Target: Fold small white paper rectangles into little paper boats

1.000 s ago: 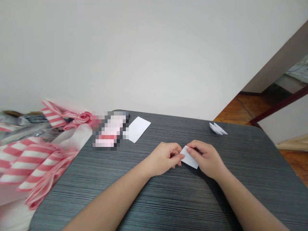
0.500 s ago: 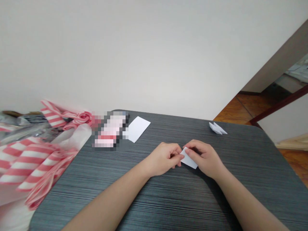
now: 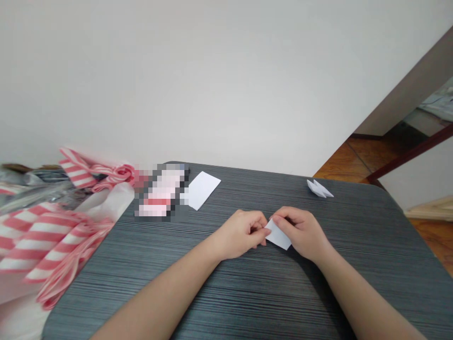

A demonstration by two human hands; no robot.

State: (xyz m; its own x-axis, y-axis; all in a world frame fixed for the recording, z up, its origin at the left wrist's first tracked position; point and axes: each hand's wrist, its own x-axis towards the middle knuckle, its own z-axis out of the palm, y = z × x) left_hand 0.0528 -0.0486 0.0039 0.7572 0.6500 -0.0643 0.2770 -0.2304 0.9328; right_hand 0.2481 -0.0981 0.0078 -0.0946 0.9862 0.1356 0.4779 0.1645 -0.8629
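Note:
A small white piece of folded paper (image 3: pixel 278 235) lies between my two hands at the middle of the dark striped table (image 3: pixel 247 293). My left hand (image 3: pixel 242 233) pinches its left tip with curled fingers. My right hand (image 3: pixel 304 232) covers its right side, thumb and fingers closed on it. Most of the paper is hidden under the fingers.
A flat white paper rectangle (image 3: pixel 202 189) lies at the back of the table beside a blurred object (image 3: pixel 159 191). A small folded white paper shape (image 3: pixel 319 188) sits at the back right. Red-and-white striped plastic bags (image 3: pixel 49 236) crowd the left edge. A pale wall stands behind.
My hands and the paper have stayed almost in place; the fingers have shifted only slightly on the paper.

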